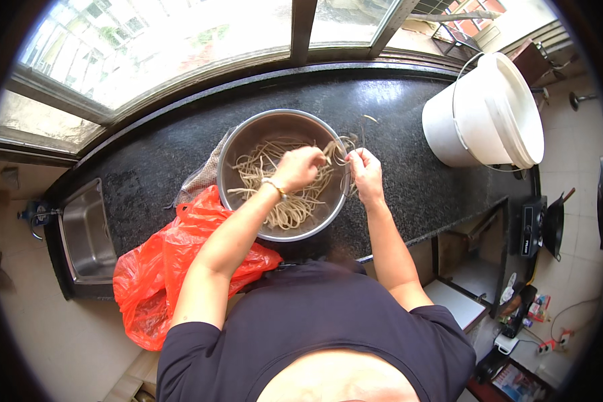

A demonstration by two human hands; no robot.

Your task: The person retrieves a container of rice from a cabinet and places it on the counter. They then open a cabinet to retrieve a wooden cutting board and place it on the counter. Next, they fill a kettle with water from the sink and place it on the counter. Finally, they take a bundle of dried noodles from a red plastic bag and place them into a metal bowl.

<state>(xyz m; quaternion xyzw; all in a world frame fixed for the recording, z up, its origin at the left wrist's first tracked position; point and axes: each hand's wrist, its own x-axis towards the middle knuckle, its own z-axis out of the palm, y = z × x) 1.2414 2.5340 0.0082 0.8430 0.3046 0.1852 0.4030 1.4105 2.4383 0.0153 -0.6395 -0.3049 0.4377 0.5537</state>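
Observation:
A stainless steel basin (241, 131) on the counter holds a tangle of long, pale, thin strands (291, 211), possibly yardlong beans. My left hand (299, 166), with bracelets at the wrist, hangs over the basin's right half, its fingers curled. Blur hides whether a strand is between its fingertips. Just outside the right rim, my right hand (366, 173) pinches a thin, stringy strand (363, 131) between thumb and fingers. Looser curled strands (350, 141) lie by the rim, partly behind my hand. A short pale scrap (370, 118) is farther back.
A red plastic bag (156, 271) spreads over the counter's front edge at left, beside a mesh bag (206, 173). Beyond stands a metal sink (86, 231). A white bucket (447, 120) with a wire handle is at right. Windows (181, 45) line the back; a wok (554, 223) is far right.

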